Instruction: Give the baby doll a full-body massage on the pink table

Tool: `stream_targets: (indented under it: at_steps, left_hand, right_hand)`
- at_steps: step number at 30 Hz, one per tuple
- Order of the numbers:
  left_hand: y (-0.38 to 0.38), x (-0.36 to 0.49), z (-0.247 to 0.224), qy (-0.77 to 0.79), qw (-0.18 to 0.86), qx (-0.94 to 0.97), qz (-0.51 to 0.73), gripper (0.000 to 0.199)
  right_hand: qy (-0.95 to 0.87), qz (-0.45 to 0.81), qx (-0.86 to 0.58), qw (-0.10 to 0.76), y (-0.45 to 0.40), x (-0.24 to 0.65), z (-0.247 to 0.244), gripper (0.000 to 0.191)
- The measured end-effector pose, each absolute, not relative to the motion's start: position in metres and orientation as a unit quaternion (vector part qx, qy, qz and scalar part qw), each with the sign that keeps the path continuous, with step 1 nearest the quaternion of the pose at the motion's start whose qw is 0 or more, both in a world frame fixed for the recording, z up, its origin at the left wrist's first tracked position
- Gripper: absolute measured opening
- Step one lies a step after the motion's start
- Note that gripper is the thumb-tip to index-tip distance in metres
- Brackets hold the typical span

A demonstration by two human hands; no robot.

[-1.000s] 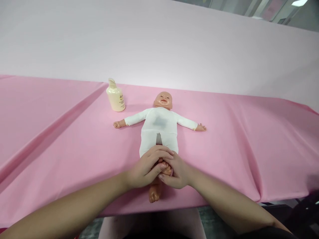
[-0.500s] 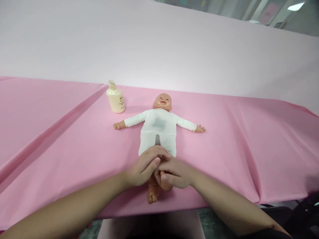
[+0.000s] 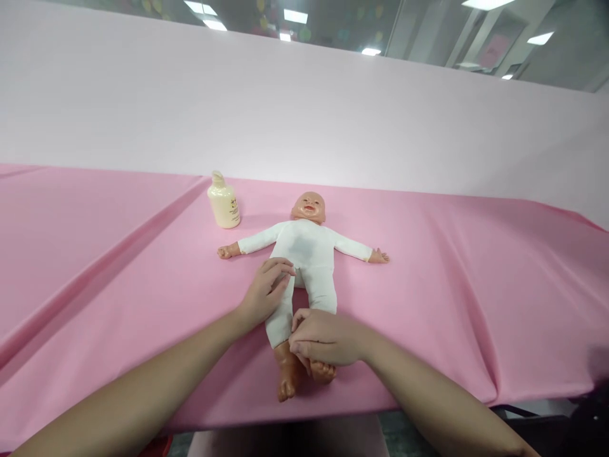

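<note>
A baby doll (image 3: 304,244) in a white suit lies face up with its arms spread and its feet towards me. My left hand (image 3: 269,289) rests on the doll's thigh at the left, palm down, fingers loosely bent and not wrapped round anything. Over the lower leg at the right is my right hand (image 3: 328,336), its fingers curled and thumb pressed in; what is between them, if anything, is hidden. Both bare feet of the doll show below my right hand.
A cream pump bottle (image 3: 225,204) stands to the left of the doll's head. Pink cloth (image 3: 428,304) with folds covers the table, its front edge near my lap. Behind rises a white wall (image 3: 304,114) with glass above.
My hands have come apart: the left has moved up to the doll's thigh, while the right stays near the lower leg. The doll's legs now show more, and the view has tilted up slightly.
</note>
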State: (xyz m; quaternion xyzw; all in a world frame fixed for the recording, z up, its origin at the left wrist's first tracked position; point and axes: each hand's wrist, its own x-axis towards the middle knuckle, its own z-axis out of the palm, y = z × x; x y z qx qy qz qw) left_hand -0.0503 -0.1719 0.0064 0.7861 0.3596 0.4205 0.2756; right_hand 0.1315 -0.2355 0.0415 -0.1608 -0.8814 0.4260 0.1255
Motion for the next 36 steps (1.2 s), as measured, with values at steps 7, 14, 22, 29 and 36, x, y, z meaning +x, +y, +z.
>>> stream_targets:
  at_steps: [7,14,22,29,36]
  left_hand:
    - [-0.164,-0.049,-0.001,0.423,0.297,0.772,0.370,0.016]
    - [-0.171,-0.043,0.006,0.410,0.261,0.804,0.343,0.008]
    - [-0.159,-0.039,0.010,0.408,0.244,0.806,0.352,0.011]
    - [-0.048,-0.007,0.033,0.448,0.258,0.658,0.548,0.022]
    - [0.015,0.028,0.013,0.514,0.272,0.613,0.534,0.045]
  right_hand:
    - [-0.875,0.434,-0.189,0.106,-0.237,0.131,0.044,0.044]
    - [-0.867,0.445,-0.199,0.105,-0.234,0.137,0.038,0.035]
    - [-0.832,0.493,-0.228,0.113,-0.234,0.141,0.043,0.041]
    - [-0.824,0.503,-0.231,0.121,-0.237,0.140,0.046,0.031]
    - [-0.712,0.647,-0.247,0.116,-0.236,0.145,0.046,0.042]
